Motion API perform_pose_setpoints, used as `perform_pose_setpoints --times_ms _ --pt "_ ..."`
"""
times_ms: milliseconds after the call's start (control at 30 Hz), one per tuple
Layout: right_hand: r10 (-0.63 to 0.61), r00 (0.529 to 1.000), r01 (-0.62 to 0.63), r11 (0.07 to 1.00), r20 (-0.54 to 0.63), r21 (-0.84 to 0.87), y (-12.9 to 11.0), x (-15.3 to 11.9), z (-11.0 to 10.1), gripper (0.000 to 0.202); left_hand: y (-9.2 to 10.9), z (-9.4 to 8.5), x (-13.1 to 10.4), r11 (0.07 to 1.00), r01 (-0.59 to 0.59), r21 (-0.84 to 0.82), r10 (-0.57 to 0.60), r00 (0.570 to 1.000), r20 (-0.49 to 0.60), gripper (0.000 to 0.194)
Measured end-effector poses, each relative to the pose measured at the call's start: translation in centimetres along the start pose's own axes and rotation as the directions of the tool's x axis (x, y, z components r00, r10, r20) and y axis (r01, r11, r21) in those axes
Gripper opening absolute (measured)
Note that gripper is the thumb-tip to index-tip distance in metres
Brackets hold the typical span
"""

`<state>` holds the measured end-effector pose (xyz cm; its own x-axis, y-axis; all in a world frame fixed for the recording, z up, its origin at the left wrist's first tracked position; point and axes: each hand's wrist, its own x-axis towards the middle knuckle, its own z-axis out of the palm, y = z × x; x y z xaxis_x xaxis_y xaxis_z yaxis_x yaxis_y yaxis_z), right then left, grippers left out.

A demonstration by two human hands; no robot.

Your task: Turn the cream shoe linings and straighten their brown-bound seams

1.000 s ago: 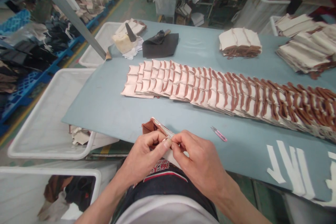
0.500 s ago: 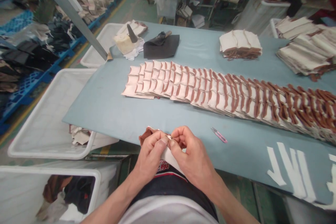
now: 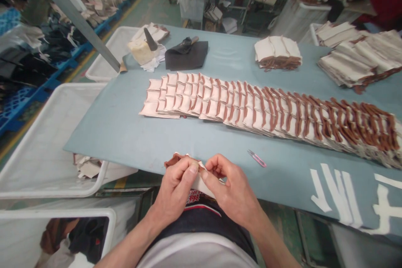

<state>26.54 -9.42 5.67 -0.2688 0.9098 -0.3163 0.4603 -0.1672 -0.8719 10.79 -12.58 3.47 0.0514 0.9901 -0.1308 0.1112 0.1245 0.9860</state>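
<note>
Close to my body, at the table's near edge, I hold a brown-and-white leather piece (image 3: 176, 160). My left hand (image 3: 177, 184) pinches its edge between thumb and fingers. Right beside it, my right hand (image 3: 230, 182) grips the same edge, fingers curled; its fingertips partly hide the material. The white side of the piece hangs below my hands. To the right on the table lies a pair of pink thread snips (image 3: 257, 158). Beyond my hands stretches a long row of overlapping white pieces with brown edges (image 3: 220, 96).
White strips (image 3: 341, 192) lie on the blue table (image 3: 109, 134) at right. A stack of pieces (image 3: 278, 52), larger piles (image 3: 361, 58) and a black cloth (image 3: 186, 54) sit at the back. White bins (image 3: 47, 134) and a metal post (image 3: 72, 16) stand left.
The view has shifted slightly to the right, so the table's things appear further left. My fingers have shifted a little along the edge, and more brown shows between them.
</note>
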Motion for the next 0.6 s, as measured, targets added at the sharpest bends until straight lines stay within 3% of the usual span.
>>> perform_pose_setpoints --times_ms 167,333,500,600 --pt "0.028 0.998 -0.029 0.999 0.053 0.027 0.6 0.0 -0.2 0.029 -0.3 -0.3 0.0 1.000 0.010 0.012 -0.011 0.999 0.045 0.040" --pt "0.016 0.987 -0.042 0.987 0.162 0.158 1.1 -0.1 -0.7 0.030 0.2 -0.6 0.4 1.000 0.021 0.022 -0.023 0.992 0.125 0.040" --pt "0.074 0.995 -0.078 0.996 0.069 0.044 0.9 -0.2 0.0 0.031 0.8 -1.1 1.4 0.979 0.199 0.037 -0.202 0.964 0.174 0.038" --pt "0.048 0.999 -0.050 0.994 0.025 0.094 0.7 -0.4 0.8 0.028 1.0 -1.2 1.6 0.977 0.210 0.046 -0.215 0.955 0.204 0.041"
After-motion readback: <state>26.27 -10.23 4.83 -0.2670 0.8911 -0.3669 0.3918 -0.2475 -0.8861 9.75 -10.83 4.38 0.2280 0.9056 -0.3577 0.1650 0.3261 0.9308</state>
